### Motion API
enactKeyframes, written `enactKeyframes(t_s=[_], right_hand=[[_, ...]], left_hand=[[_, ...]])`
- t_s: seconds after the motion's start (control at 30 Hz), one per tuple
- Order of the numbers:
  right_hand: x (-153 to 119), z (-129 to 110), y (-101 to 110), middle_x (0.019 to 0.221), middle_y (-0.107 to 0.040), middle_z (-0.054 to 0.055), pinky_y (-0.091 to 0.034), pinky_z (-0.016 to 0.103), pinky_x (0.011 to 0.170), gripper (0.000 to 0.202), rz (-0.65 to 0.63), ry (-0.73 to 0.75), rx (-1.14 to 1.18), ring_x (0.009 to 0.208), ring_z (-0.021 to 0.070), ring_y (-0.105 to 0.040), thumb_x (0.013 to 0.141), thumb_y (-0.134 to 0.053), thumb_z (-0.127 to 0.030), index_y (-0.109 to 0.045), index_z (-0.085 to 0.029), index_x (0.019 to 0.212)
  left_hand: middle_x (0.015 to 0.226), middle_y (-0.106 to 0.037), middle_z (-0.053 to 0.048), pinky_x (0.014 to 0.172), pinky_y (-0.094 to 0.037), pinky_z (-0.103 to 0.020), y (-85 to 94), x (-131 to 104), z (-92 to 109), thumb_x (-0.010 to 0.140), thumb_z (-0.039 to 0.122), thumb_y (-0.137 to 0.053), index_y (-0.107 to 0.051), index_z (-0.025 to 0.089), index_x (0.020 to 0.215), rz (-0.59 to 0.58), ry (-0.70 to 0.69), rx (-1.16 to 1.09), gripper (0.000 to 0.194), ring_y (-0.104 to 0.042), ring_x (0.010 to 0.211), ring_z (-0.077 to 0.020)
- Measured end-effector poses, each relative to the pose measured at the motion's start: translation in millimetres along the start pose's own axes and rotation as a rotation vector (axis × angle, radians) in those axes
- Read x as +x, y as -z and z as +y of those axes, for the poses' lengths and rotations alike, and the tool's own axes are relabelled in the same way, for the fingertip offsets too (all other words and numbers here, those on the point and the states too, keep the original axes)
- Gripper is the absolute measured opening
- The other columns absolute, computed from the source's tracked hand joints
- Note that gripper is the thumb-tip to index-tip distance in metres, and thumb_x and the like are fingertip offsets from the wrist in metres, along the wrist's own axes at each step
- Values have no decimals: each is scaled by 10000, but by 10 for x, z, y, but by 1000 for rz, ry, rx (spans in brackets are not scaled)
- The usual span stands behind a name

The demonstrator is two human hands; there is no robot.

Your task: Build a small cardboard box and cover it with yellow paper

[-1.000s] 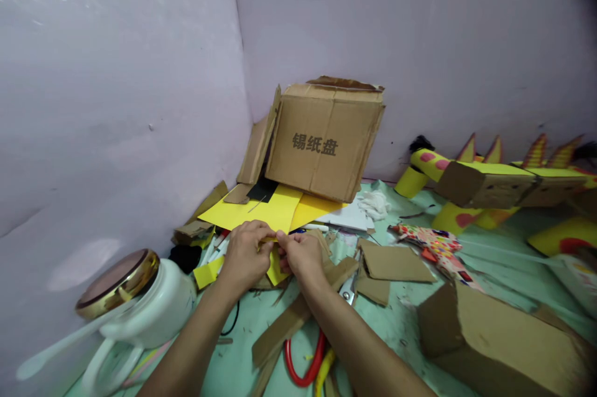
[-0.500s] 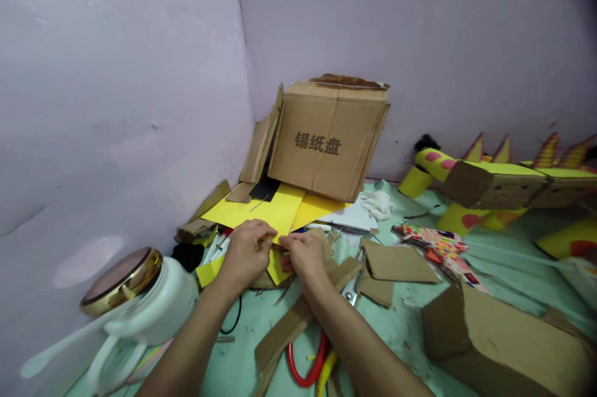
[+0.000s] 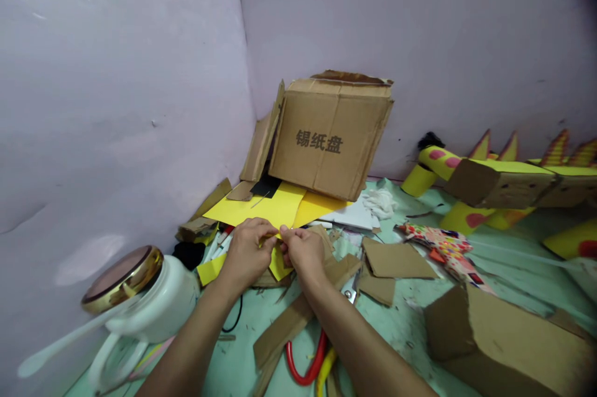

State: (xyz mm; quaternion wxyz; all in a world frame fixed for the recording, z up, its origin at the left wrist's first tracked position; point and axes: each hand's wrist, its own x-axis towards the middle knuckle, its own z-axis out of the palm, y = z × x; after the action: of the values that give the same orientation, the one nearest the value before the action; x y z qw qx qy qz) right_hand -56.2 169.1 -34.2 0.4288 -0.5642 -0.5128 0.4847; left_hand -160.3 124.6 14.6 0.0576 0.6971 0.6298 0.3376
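Note:
My left hand (image 3: 249, 249) and my right hand (image 3: 304, 251) meet fingertip to fingertip at the centre, both closed in a pinch. Between them is a small piece of yellow paper (image 3: 278, 263), mostly hidden by the fingers. Just behind the hands lie large yellow paper sheets (image 3: 261, 205), partly beneath a tilted cardboard box (image 3: 329, 142) with dark printed characters. Scissors with red and yellow handles (image 3: 305, 372) lie under my right forearm, beside cardboard strips (image 3: 291, 322).
On the left stands a white mug (image 3: 158, 303) with a gold-rimmed lid (image 3: 122, 279) and a white spoon. Flat cardboard pieces (image 3: 396, 258), a patterned pouch (image 3: 443, 247) and a cardboard block (image 3: 508, 341) are at right. Behind them sits a yellow-and-cardboard figure (image 3: 504, 182) with spikes.
The fingertips of my right hand have risen slightly and moved closer to my left fingertips. The view has shifted a little.

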Motion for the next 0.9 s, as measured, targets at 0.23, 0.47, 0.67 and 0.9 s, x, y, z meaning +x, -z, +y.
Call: enactKeyframes(t_s=[0.23, 0.47, 0.67, 0.9], right_hand=[[-17, -19, 24, 436, -615, 16, -338, 223, 337, 435, -15, 21, -2, 343, 135, -510, 787, -502, -511, -584, -207, 487], [-29, -22, 27, 446, -609, 6, -345, 219, 347, 477, -31, 28, 15, 345, 125, -514, 785, -484, -562, -584, -193, 500], [-33, -20, 26, 440, -580, -12, -343, 216, 351, 481, -49, 24, 34, 346, 116, -495, 781, -465, -573, -541, -195, 493], [-35, -7, 28, 428, -565, -12, -333, 203, 332, 475, -66, 0, 63, 331, 108, -484, 768, -482, -580, -545, -186, 509]], left_hand=[[836, -663, -42, 762, -460, -326, -28, -16, 15, 745, 100, -567, -682, 192, 734, 26, -24, 26, 147, -584, 809, -190], [808, -670, -45, 756, -454, -319, -50, 6, -43, 782, 87, -522, -675, 178, 732, 36, -43, 46, 184, -581, 788, -182], [797, -670, -39, 748, -449, -316, -45, 28, -79, 769, 104, -568, -677, 187, 714, 29, -71, 71, 148, -582, 784, -184], [790, -670, -36, 759, -443, -320, -58, 32, -103, 788, 116, -568, -680, 190, 726, 43, -99, 62, 148, -584, 784, -181]])
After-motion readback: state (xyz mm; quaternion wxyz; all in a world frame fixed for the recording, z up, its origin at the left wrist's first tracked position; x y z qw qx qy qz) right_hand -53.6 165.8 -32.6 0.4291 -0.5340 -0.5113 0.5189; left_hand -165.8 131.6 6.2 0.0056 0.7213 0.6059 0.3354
